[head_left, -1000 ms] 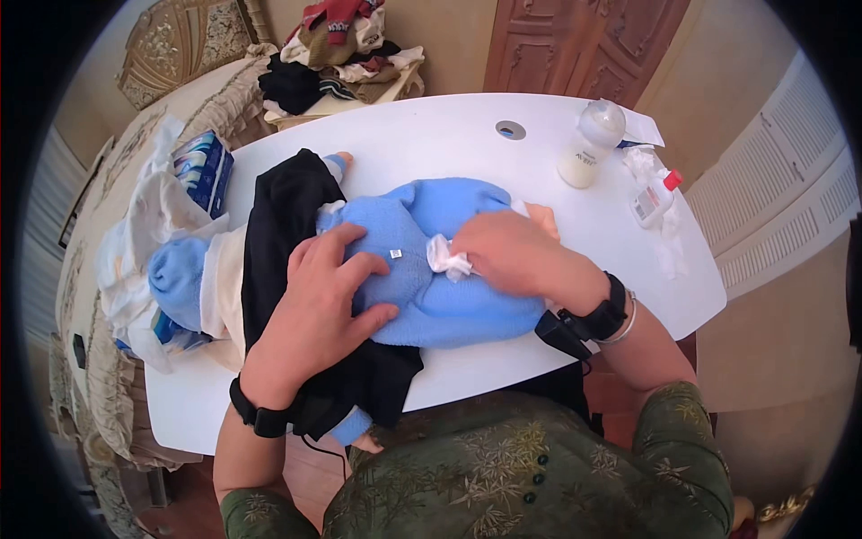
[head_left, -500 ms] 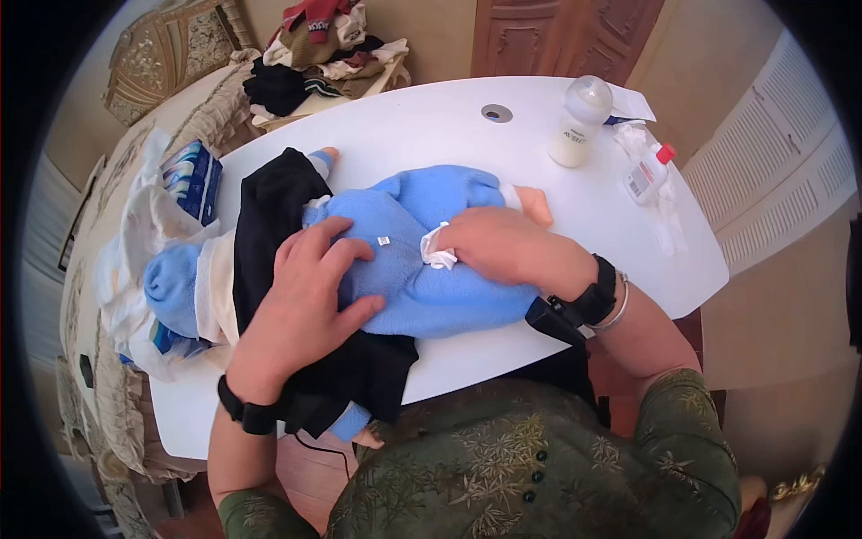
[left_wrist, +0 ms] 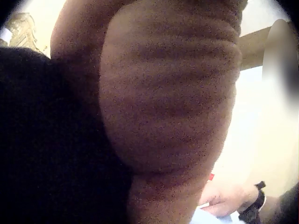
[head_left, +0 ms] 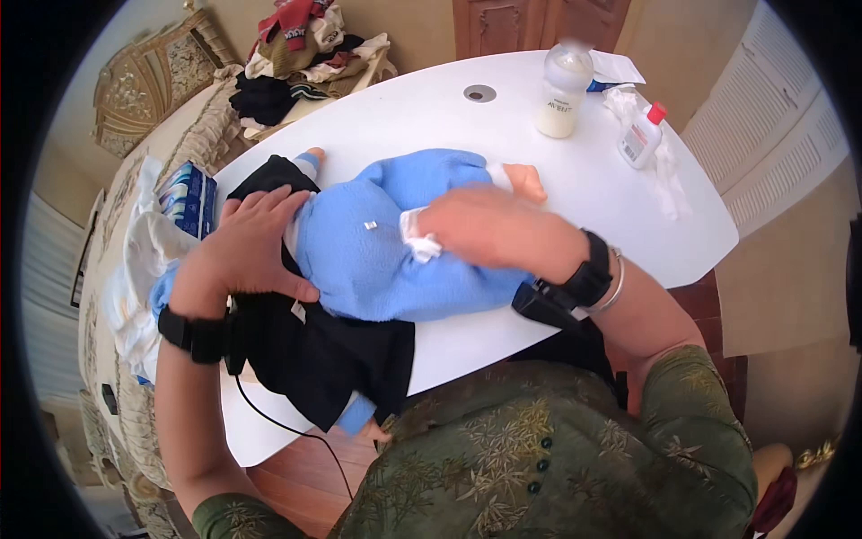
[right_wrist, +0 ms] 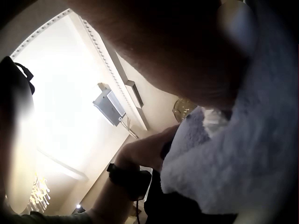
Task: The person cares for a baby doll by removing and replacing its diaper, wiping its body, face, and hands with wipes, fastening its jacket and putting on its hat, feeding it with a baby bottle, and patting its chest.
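Note:
A doll in blue fleece clothes (head_left: 346, 256) lies along the table, its blue cap partly hidden behind my left forearm. Black cloth (head_left: 350, 359) covers its upper body, with the two small hands sticking out at the sides. My right hand (head_left: 494, 225) pinches a crumpled white tissue (head_left: 420, 244) against the fleece between the doll's legs. Over the black cloth by the doll's waist rests my left hand (head_left: 247, 242), fingers spread and thumb at the edge of the blue fleece. In the right wrist view the tissue (right_wrist: 214, 122) shows beside the fleece.
On the white table (head_left: 620, 234) stand a baby bottle (head_left: 561, 99) with milk and a small red-capped bottle (head_left: 640, 137). Used tissues (head_left: 666, 180) lie beside it. A blue pack (head_left: 189, 199) and white cloths (head_left: 135, 278) are by the doll's head. A cable (head_left: 287, 424) hangs from my left wrist.
My left hand has slid from the blue fleece toward the doll's head, onto the black cloth. My right hand stays on the fleece with the tissue. The head view has shifted slightly.

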A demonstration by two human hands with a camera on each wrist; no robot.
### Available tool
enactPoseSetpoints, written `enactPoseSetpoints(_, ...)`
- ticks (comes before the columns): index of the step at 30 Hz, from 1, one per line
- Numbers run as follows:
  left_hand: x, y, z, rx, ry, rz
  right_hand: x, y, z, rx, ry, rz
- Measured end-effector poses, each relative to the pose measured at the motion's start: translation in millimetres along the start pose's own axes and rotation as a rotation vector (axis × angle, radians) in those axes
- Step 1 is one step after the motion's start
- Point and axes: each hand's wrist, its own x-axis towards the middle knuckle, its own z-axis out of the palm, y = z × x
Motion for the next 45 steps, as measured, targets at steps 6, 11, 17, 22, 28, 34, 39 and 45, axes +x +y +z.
enactPoseSetpoints(6, 14.2, -3.5, 4.1, -0.182, -0.105, -0.008, 2.8, 68.1, -13.1, -0.302, 0.592, -0.275)
enactPoseSetpoints(11, 5.5, 0.1, 7.8, -0.167, 0.064, 0.025, 18.9, 97.1, -16.2, 0.290, 0.098, -0.089)
enactPoseSetpoints(17, 6.0, -6.7, 16.8, -0.088, 0.182, 0.142, 20.2, 83.1, -19.9, 0.414, -0.145, 0.020)
enactPoseSetpoints(22, -0.7, -9.3, -5.6, -0.029, 0.062, 0.055, 12.3, 71.2, -22.3, 0.063, 0.124, -0.109)
enactPoseSetpoints(28, 5.1, -25.2, -4.9, -0.142, -0.016, 0.058, 4.6, 58.1, -24.1, 0.053, 0.264, -0.078)
enactPoseSetpoints(34, 1.9, -15.7, -2.3, 0.046, 0.172, 0.114, -1.2, 61.6, -38.2, -0.083, 0.695, -0.215)
enactPoseSetpoints(39, -12.8, -3.3, -6.0, 0.171, 0.389, 0.014, -4.5, 59.9, -57.1, -0.256, 1.119, -0.299)
enactPoseSetpoints(45, -9.4, 0.5, 47.5, 0.469, 0.772, 0.094, -25.0, 53.4, -53.4, -0.546, 1.288, -0.498)
